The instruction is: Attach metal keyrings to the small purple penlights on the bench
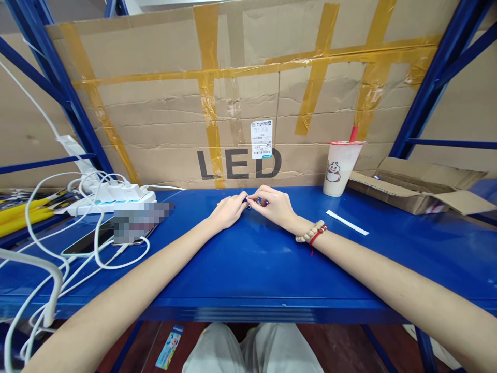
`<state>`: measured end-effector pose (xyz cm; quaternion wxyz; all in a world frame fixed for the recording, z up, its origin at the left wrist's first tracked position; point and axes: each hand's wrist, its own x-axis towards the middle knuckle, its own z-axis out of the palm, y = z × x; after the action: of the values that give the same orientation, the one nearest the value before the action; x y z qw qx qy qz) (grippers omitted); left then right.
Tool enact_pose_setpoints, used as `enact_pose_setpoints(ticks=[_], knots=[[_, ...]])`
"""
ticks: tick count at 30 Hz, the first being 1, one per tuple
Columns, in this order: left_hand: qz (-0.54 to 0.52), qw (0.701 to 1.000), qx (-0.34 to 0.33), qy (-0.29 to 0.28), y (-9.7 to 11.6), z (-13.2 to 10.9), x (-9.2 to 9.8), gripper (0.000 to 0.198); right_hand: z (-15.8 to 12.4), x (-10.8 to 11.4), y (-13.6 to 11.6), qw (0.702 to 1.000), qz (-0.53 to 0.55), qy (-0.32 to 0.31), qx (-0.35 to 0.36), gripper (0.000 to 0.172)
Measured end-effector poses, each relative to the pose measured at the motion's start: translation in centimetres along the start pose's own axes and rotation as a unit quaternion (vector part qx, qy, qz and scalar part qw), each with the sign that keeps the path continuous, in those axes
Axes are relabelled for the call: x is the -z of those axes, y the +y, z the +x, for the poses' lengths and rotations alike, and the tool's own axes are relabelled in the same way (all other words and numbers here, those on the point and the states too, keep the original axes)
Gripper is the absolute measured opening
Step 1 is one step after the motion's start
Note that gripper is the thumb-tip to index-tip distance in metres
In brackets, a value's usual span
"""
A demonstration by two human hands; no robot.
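1 head-worn view, forward and down

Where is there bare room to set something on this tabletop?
The widest bare patch of the blue tabletop lies between the forearms, from the left hand and right hand to the near edge. Another lies right of the white strip, between the open carton and right forearm. The left end is crowded with a phone, white cables and a power strip.
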<state>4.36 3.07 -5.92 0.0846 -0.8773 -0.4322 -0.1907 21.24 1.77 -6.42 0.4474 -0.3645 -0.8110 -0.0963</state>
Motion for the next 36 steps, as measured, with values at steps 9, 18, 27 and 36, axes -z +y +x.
enact_pose_setpoints(ticks=[9,18,27,36], knots=[[0.027,1.0,0.002,-0.01,0.07,-0.04,0.06,0.021,-0.09,-0.26,0.38,0.999,0.003,-0.02,0.037,0.019],[0.08,0.997,0.007,-0.004,0.21,0.1,0.01,0.023,0.0,-0.14,0.22,0.999,-0.011,-0.04,-0.011,0.016],[0.093,0.992,0.074,0.03,0.26,0.11,-0.15,0.028,-0.11,-0.62,0.77,0.98,-0.133,-0.131,-0.067,0.024],[0.096,0.992,0.075,0.022,0.42,0.16,0.0,0.031,-0.06,-0.5,0.81,0.976,-0.152,-0.114,-0.11,0.02]])
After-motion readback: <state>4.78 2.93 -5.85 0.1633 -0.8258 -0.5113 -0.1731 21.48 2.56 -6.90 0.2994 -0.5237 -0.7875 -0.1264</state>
